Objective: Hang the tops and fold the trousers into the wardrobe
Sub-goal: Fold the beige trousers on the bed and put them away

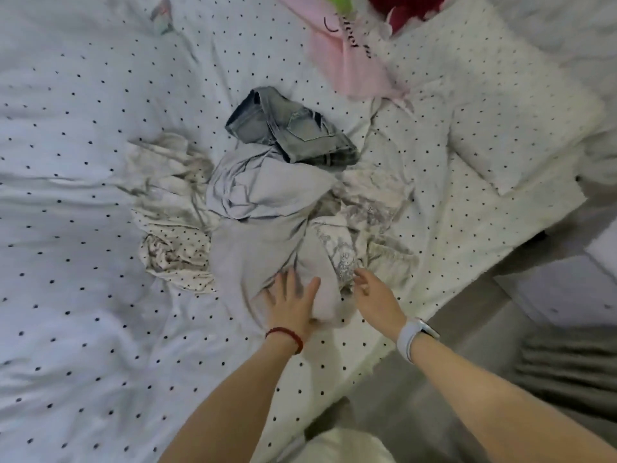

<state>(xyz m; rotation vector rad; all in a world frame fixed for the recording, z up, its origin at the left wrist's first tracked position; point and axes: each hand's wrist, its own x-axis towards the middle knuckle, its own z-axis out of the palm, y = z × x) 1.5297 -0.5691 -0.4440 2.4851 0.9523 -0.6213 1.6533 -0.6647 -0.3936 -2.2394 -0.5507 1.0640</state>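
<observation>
From the head camera, a bed [83, 162] with a white, black-dotted cover fills most of the view. A heap of clothes sits in the middle of it, a bit toward the near edge.

The left hand [293, 304] lies flat on a pale grey garment [263, 212], with its fingers spread wide. It presses on the cloth and does not grab it. The right hand [374, 295] is just beside the heap, with its fingers loose and a little bent. It holds nothing.

Blue jeans [293, 128] lie bunched at the far side of the heap. A dotted white top [177, 255] sticks out on the left. A lacy cream piece [364, 215] is on the right. A pink top [344, 58] lies near the far edge, close to a pillow [521, 118].

No wardrobe can be seen here, and nothing looks folded or hung yet.

The clothes are all tangled. If the hands pull one piece, others could come along with it. The heap is close to the near edge, so a dragged piece could slip onto the floor [467, 329].
</observation>
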